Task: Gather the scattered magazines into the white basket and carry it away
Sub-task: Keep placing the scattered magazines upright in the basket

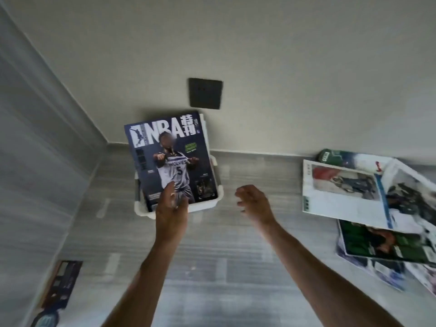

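A dark blue NBA magazine [168, 159] stands tilted in the white basket [207, 204] against the wall, other magazines behind it. My left hand [171, 204] is at the magazine's lower edge, fingers spread, touching or just off the cover; I cannot tell which. My right hand [253, 200] hovers to the right of the basket, fingers loosely curled and holding nothing. To the right, an open magazine [342, 192] lies on the floor over a green-covered magazine [382, 244], with another green one [330, 156] by the wall.
The grey wood-look floor [224, 267] runs to a pale wall with a dark socket plate [205, 93]. A grey panel [35, 138] closes the left side. One more magazine [61, 284] lies at the lower left floor edge.
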`<state>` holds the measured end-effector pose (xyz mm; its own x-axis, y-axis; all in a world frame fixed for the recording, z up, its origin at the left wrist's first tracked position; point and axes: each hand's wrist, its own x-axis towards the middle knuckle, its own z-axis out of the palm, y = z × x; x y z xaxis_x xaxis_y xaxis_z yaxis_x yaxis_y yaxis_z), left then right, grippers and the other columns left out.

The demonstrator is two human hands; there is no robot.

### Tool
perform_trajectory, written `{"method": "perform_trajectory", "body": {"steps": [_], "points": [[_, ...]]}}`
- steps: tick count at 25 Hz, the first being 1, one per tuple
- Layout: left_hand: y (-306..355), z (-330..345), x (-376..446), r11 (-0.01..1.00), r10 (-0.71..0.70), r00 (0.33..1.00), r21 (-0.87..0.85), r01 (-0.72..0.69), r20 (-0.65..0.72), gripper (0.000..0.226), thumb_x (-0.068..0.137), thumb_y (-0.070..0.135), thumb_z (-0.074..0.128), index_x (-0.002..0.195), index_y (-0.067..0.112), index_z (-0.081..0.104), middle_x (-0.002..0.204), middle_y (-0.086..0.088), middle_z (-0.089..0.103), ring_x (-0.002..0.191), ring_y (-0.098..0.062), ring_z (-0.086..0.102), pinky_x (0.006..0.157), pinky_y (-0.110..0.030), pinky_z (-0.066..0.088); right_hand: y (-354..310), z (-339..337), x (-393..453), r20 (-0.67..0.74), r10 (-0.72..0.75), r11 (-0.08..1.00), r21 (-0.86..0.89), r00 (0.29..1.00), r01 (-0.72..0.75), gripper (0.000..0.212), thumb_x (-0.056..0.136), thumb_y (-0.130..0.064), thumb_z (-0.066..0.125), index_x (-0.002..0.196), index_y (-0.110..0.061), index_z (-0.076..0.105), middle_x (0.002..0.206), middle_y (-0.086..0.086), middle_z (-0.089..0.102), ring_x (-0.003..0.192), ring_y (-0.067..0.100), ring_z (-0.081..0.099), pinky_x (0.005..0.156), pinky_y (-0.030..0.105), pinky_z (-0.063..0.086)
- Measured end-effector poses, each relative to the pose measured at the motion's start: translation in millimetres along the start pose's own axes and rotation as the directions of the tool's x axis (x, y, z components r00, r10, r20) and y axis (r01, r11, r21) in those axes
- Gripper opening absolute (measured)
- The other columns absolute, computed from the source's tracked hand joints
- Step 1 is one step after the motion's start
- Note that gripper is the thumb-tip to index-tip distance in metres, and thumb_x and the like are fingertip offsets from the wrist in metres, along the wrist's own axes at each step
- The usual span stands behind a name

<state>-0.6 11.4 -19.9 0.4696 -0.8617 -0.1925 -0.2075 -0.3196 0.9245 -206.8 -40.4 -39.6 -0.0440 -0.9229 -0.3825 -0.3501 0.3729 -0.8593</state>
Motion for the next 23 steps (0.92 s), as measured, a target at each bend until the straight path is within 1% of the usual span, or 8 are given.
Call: {"method": "perform_trajectory", "body": {"steps": [5,7,9,14,17,19,21,23], "points": [[-11.0,124.8,-99.7,0.997,-0.063,0.921,0.059,0.044,0.385,0.044,0.089,0.002,0.06,0.132,0.01,0.054,0.129,-0.01,0.061,0.11,-0.023,0.059,0.081,-0.025,0.043,136.3,-129.7,-59.3,-0.342,0.143,0.964,-0.163,0.929,-0.209,0.012,0.085,-0.013,0.063,0.097,-0.014,0.064,0.096,0.007,0.073,0.089,0.029,0.069,0.071,0.033,0.049],[-4.7,165.7,-123.0,0.995,-0.035,0.88,0.097,-0.012,0.474,0.04,0.089,0.003,0.061,0.128,0.012,0.057,0.124,-0.006,0.063,0.104,-0.017,0.059,0.075,-0.018,0.045,165.0,-187.8,-60.2,-0.507,0.126,0.919,-0.264,0.852,-0.293,0.022,0.085,-0.021,0.063,0.107,-0.017,0.061,0.103,0.007,0.07,0.095,0.03,0.067,0.07,0.031,0.045],[3.7,201.3,-142.4,0.995,-0.026,0.863,0.1,-0.028,0.504,0.038,0.089,0.003,0.061,0.125,0.014,0.059,0.119,-0.005,0.066,0.102,-0.017,0.061,0.077,-0.021,0.045,186.3,-235.5,-52.0,-0.558,0.059,0.878,-0.365,0.828,-0.309,0.032,0.086,-0.026,0.062,0.117,-0.016,0.057,0.116,0.01,0.067,0.105,0.031,0.062,0.078,0.035,0.05],[6.9,256.8,-167.2,0.989,-0.035,0.856,0.141,-0.044,0.516,0.033,0.088,0.005,0.06,0.115,0.024,0.062,0.109,0.003,0.067,0.101,-0.013,0.063,0.071,-0.012,0.047,213.2,-283.0,-35.1,-0.324,0.094,0.676,-0.674,0.941,-0.3,0.07,0.085,-0.05,0.059,0.142,-0.018,0.035,0.154,0.01,0.033,0.139,0.032,0.031,0.106,0.047,0.041],[1.3,271.0,-173.6,0.983,-0.061,0.865,0.182,-0.035,0.497,0.031,0.088,0.009,0.06,0.113,0.027,0.064,0.107,0.01,0.068,0.1,-0.005,0.063,0.078,-0.025,0.052,224.9,-293.2,-44.0,-0.189,-0.009,0.478,-0.864,0.982,-0.162,0.08,0.085,-0.065,0.046,0.148,-0.019,0.027,0.157,0.011,0.028,0.142,0.03,0.027,0.111,0.045,0.032],[0.4,276.8,-179.1,0.977,-0.084,0.869,0.211,-0.023,0.487,0.029,0.088,0.008,0.06,0.111,0.026,0.065,0.106,0.01,0.068,0.101,-0.008,0.064,0.081,-0.034,0.055,226.8,-287.3,-64.6,-0.116,-0.036,0.411,-0.907,0.993,-0.091,0.081,0.083,-0.066,0.048,0.146,-0.017,0.033,0.151,0.015,0.038,0.137,0.032,0.037,0.11,0.047,0.033],[-1.5,281.2,-186.3,0.974,-0.079,0.873,0.223,-0.035,0.482,0.028,0.088,0.007,0.059,0.108,0.026,0.065,0.104,0.01,0.068,0.1,-0.011,0.065,0.078,-0.026,0.052,227.9,-262.7,-95.8,-0.003,-0.089,0.369,-0.929,0.996,0.03,0.075,0.072,-0.063,0.066,0.129,-0.014,0.058,0.127,0.018,0.063,0.115,0.035,0.058,0.1,0.048,0.046],[-3.9,284.5,-193.2,0.968,-0.075,0.868,0.246,-0.055,0.491,0.026,0.088,0.007,0.058,0.105,0.027,0.065,0.101,0.013,0.068,0.098,-0.009,0.065,0.073,-0.02,0.049,229.9,-236.8,-121.4,0.151,-0.16,0.289,-0.938,0.976,0.192,0.061,0.061,-0.055,0.078,0.106,-0.014,0.071,0.099,0.013,0.072,0.092,0.031,0.063,0.088,0.047,0.055]]}}
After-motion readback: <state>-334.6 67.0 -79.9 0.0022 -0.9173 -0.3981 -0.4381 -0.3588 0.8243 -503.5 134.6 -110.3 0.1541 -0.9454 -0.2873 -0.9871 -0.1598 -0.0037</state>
